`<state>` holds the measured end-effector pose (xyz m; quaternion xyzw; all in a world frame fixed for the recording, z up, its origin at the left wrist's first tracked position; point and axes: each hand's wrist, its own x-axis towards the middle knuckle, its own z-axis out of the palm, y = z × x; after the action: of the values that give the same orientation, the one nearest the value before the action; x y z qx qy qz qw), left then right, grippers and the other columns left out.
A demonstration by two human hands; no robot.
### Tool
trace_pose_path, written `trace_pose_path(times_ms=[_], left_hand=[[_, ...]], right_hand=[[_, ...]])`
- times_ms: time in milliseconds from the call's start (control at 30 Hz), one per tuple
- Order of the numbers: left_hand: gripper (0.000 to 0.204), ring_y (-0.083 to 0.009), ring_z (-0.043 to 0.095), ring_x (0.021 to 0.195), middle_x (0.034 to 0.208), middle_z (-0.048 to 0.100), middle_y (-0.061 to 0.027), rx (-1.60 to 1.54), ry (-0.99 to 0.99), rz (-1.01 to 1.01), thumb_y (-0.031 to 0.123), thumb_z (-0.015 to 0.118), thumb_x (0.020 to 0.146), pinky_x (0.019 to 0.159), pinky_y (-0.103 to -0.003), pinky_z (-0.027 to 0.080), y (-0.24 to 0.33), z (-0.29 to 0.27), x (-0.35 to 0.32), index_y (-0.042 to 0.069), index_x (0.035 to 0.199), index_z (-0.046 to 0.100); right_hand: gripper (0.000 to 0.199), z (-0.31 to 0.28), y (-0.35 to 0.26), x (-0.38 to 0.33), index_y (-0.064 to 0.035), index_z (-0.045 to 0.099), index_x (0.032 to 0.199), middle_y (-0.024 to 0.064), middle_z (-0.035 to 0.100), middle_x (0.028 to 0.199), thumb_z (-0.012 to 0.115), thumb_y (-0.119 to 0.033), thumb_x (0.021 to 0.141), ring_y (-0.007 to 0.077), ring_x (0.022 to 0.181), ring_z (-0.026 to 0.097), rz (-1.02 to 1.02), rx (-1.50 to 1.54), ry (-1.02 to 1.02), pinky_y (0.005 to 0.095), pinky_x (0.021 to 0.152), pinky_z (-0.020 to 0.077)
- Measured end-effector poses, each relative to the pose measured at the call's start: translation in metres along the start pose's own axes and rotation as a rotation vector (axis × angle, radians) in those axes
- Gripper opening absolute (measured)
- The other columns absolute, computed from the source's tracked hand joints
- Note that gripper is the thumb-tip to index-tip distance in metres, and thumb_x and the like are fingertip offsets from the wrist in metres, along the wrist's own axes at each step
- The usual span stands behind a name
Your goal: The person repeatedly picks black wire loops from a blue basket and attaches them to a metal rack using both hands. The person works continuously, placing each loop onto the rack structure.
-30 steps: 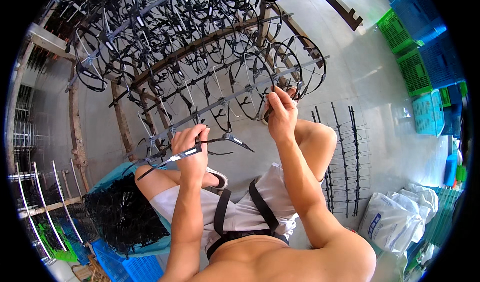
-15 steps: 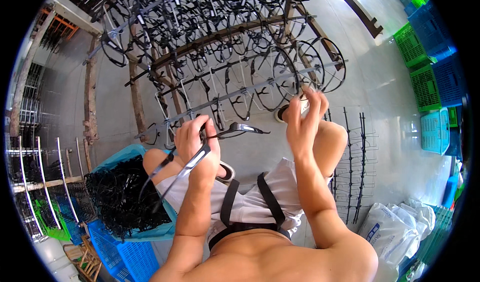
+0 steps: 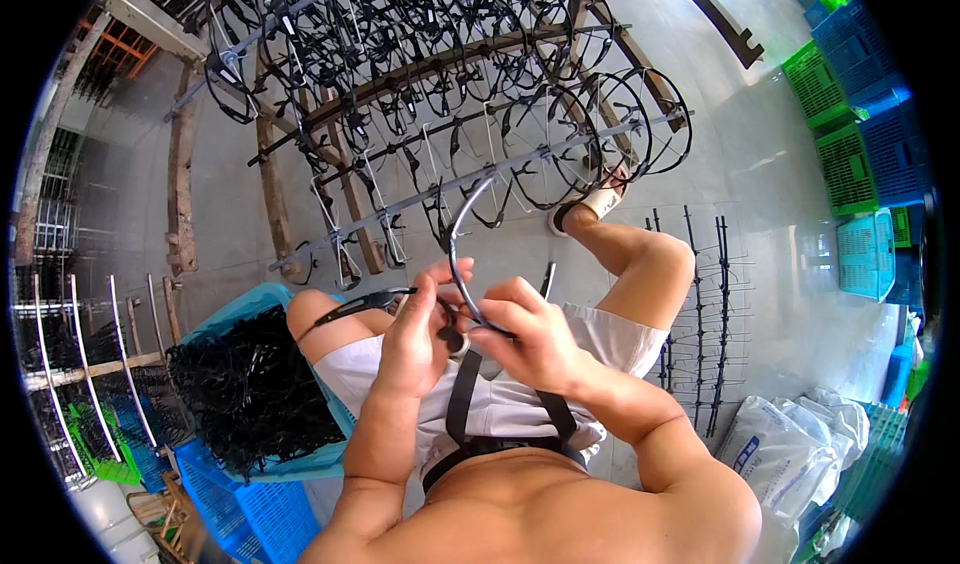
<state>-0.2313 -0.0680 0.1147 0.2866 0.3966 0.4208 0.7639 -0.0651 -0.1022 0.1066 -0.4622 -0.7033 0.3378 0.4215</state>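
Note:
In front of my lap, my left hand is closed on a slim black plastic piece, whose pale-marked end sticks out to the left over my knee. My right hand pinches the lower end of a thin, dark, glossy curved strip that arcs upward. The fingers of both hands almost meet around it, and they hide whether the strip and the piece are joined. Another dark tip rises behind my right hand. Beyond my hands, a rack bar carries many black looped pieces of similar look.
At my left, a light-blue crate is heaped with black pieces; a blue basket stands below it. Wire hooks on black rods lie at right, near white plastic bags. Green and blue crates line the far right.
My right hand has come from the rack's right end down to my left hand, and a curved strip is now in it. The black piece in my left hand has turned.

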Motion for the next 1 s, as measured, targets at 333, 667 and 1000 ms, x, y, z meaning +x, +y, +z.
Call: trace_pose_path(times_ms=[333,667,1000], left_hand=[[0.033,-0.0072,0.052,0.061,0.069,0.061,-0.0032,0.845,0.339,0.424,0.009,0.061,0.087,0.057,-0.022,0.042,-0.029,-0.002,0.045,-0.002,0.118,0.055],[0.012,-0.0089,0.051,0.061,0.071,0.060,-0.0017,0.962,0.394,0.604,0.011,0.065,0.086,0.057,-0.023,0.042,-0.064,-0.015,0.079,0.001,0.094,0.063],[0.012,-0.0086,0.052,0.062,0.076,0.064,-0.0026,0.981,0.398,0.597,0.011,0.065,0.086,0.059,-0.023,0.043,-0.063,-0.015,0.080,0.002,0.095,0.063]], right_hand=[[0.023,-0.036,0.066,0.071,0.0019,0.061,0.106,-0.0002,0.059,0.080,0.054,-0.016,0.094,0.0058,0.072,0.048,0.403,0.210,0.608,0.0203,0.064,0.0411],[0.029,-0.011,0.135,0.124,0.0006,0.061,0.107,-0.0013,0.055,0.075,0.053,-0.025,0.095,0.0016,0.050,0.035,0.546,0.769,0.527,0.0187,0.043,0.0240],[0.030,-0.012,0.133,0.122,0.0015,0.061,0.108,-0.0007,0.056,0.079,0.053,-0.025,0.095,0.0020,0.050,0.034,0.568,0.826,0.511,0.0184,0.043,0.0241]])
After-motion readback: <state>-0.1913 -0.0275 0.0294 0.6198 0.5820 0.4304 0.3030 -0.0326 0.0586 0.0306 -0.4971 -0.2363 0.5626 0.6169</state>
